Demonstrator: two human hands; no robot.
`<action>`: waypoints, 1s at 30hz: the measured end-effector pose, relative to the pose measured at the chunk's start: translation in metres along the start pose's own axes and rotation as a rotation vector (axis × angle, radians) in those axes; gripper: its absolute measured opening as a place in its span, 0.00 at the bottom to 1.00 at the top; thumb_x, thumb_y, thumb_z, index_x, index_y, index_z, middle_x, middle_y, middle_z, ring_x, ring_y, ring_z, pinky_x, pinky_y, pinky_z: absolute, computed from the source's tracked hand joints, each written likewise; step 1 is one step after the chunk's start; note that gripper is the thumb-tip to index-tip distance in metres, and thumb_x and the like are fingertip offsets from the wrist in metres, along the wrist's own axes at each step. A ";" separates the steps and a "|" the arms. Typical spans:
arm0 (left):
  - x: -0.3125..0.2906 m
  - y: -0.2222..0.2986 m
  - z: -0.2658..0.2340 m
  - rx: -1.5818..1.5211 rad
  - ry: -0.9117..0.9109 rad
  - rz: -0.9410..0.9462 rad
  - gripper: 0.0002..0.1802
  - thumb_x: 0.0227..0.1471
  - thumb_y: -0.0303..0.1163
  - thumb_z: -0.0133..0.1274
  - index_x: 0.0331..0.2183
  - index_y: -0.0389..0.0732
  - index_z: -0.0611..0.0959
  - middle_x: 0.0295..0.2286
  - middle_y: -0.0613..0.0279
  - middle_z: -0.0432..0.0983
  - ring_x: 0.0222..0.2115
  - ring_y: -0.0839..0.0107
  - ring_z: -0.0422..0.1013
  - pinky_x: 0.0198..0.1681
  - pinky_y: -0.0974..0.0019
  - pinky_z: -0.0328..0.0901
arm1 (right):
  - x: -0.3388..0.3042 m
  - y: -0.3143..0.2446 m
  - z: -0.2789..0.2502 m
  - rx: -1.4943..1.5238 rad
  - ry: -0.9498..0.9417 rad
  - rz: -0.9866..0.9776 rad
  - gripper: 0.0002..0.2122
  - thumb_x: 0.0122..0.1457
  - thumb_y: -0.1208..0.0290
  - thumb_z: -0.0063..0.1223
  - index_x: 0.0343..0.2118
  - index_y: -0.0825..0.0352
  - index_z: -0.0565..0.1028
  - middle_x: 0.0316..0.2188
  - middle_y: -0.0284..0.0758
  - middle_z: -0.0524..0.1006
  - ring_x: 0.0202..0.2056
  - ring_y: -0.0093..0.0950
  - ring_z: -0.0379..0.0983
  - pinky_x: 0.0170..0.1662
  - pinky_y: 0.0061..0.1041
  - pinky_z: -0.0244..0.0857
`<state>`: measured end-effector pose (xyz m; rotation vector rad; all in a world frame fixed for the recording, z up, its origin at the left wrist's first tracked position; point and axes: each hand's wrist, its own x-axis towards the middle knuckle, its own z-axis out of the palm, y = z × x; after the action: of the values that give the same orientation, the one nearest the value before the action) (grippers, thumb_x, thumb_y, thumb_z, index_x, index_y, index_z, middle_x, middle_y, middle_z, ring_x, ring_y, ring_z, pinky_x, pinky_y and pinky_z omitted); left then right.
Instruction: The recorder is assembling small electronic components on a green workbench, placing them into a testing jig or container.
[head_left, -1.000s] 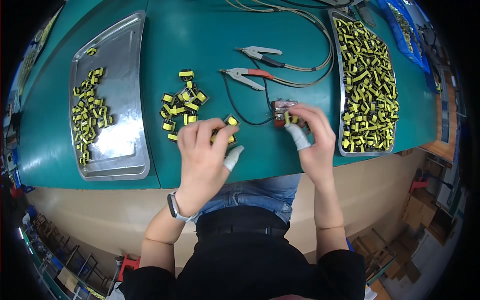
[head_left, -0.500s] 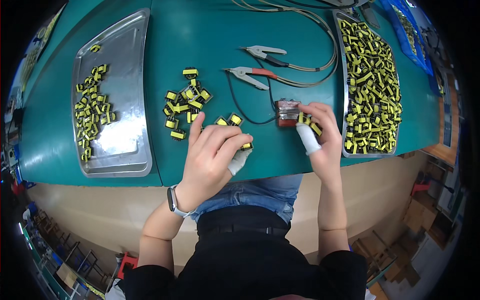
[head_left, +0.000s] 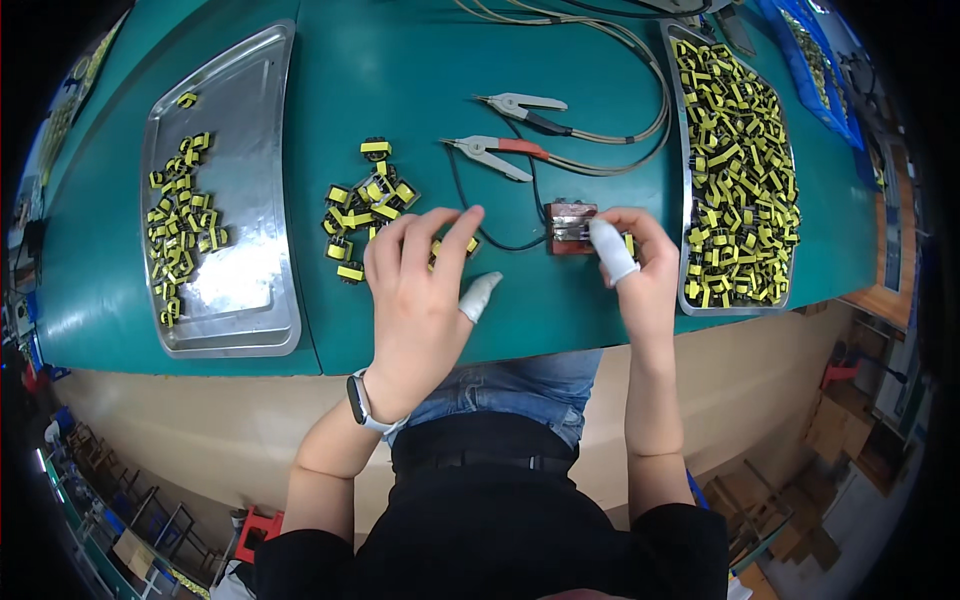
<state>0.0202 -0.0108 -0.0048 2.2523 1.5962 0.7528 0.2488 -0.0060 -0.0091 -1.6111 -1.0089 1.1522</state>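
Observation:
Small transformers with yellow tape and black cores (head_left: 383,212) lie in a loose cluster left of centre on the green table. Over the near edge of that cluster, my left hand (head_left: 412,290) has its fingers and white-covered thumb apart and holds nothing. My right hand (head_left: 645,268), its thumb also in a white cover, pinches a transformer (head_left: 629,244) at the right side of a small reddish-brown block fixture (head_left: 572,212) with metal strips. Most of that transformer is hidden by the thumb and fingers. Whether it touches the strips, I cannot tell.
A metal tray (head_left: 262,190) at left holds some transformers; a fuller metal tray (head_left: 684,300) stands at right. Two test clips, one red-handled (head_left: 495,150) and one black-handled (head_left: 520,104), lie behind the fixture with looping cables. A blue bin (head_left: 846,130) sits at far right.
My left hand has let go of the transformer it pinched and spread its fingers, moving forward a little. My right hand has brought its transformer up to the fixture, turning it.

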 end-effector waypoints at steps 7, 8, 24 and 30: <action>0.001 -0.007 0.008 0.110 -0.009 -0.014 0.26 0.48 0.32 0.67 0.51 0.43 0.81 0.45 0.62 0.76 0.48 0.58 0.67 0.59 0.48 0.54 | 0.010 0.007 -0.011 -0.290 0.005 -0.053 0.09 0.62 0.67 0.64 0.36 0.68 0.79 0.26 0.25 0.76 0.21 0.12 0.64 0.23 0.14 0.54; 0.002 -0.008 0.008 0.103 0.001 -0.003 0.25 0.48 0.31 0.67 0.50 0.43 0.81 0.43 0.62 0.77 0.47 0.59 0.69 0.60 0.48 0.55 | 0.010 0.004 -0.010 -0.301 0.006 -0.033 0.09 0.62 0.68 0.63 0.37 0.70 0.79 0.25 0.27 0.76 0.23 0.13 0.66 0.25 0.16 0.57; 0.007 0.010 -0.010 -0.343 0.034 0.046 0.23 0.44 0.22 0.68 0.45 0.39 0.81 0.41 0.56 0.81 0.43 0.53 0.76 0.52 0.54 0.70 | 0.013 0.016 -0.012 -0.251 -0.003 -0.242 0.09 0.65 0.72 0.59 0.44 0.70 0.83 0.29 0.29 0.79 0.23 0.13 0.65 0.24 0.16 0.55; 0.006 0.013 -0.009 -0.433 0.024 0.100 0.25 0.41 0.19 0.68 0.45 0.39 0.81 0.42 0.57 0.81 0.43 0.54 0.76 0.48 0.56 0.70 | 0.000 0.007 -0.018 0.498 -0.358 0.174 0.19 0.73 0.58 0.44 0.50 0.68 0.79 0.28 0.33 0.75 0.16 0.16 0.61 0.20 0.15 0.53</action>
<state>0.0267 -0.0106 0.0111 2.0186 1.1934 1.0407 0.2668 -0.0113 -0.0124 -1.1320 -0.7234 1.6995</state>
